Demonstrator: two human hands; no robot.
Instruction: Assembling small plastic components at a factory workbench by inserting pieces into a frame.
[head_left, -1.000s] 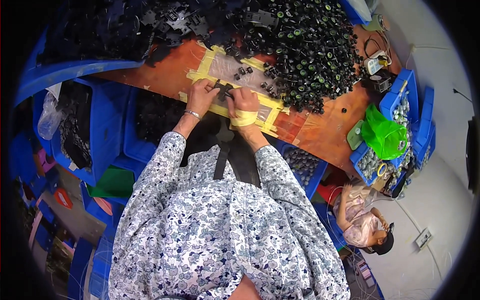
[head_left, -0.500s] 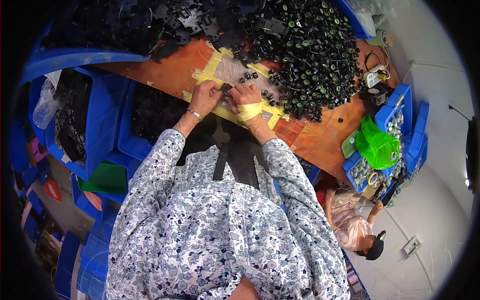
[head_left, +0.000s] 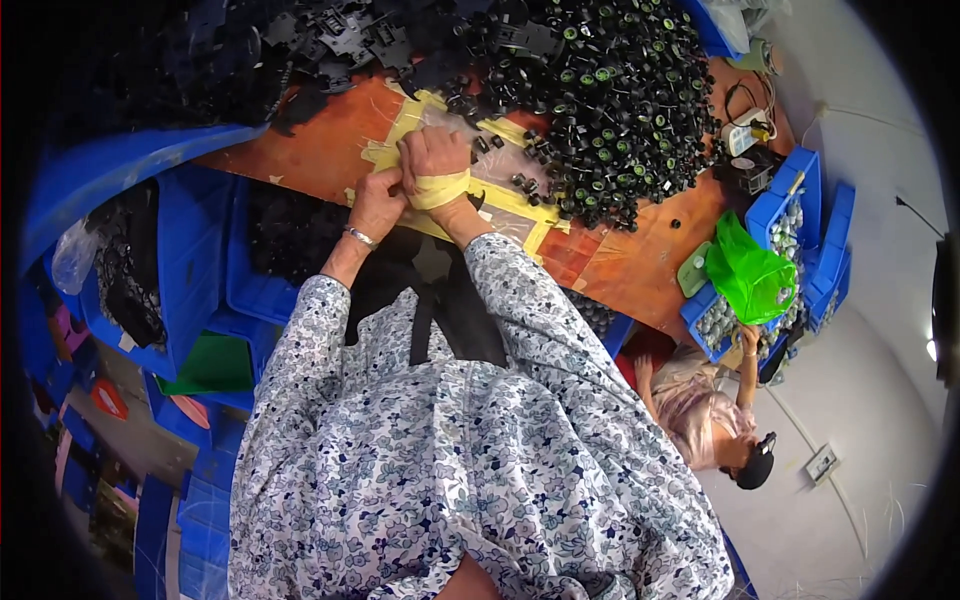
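Note:
At the near edge of the orange work table (head_left: 335, 140), my left hand (head_left: 378, 203) is closed, its thumb and fingers pinched together. My right hand (head_left: 436, 160), banded with yellow tape, bends its fingers over the left fingertips, so the two touch. Whatever lies between them is hidden. Beneath and beyond is a clear plastic sheet (head_left: 508, 168) edged with yellow tape (head_left: 408, 122). Several small black wheel parts (head_left: 524, 184) lie loose on it. A large heap of black wheels (head_left: 625, 120), some with green centres, rises to the right.
Flat black plastic parts (head_left: 350, 38) are piled at the far left. Blue bins (head_left: 195, 270) stand left of the table. To the right are a green plastic bag (head_left: 745, 270), blue trays of small grey parts (head_left: 717, 325) and a seated co-worker (head_left: 705, 420).
Both hands have shifted left, the right one farther and up over the left fingertips. The small black part seen between them is now hidden. The co-worker's arm reaches toward the green bag.

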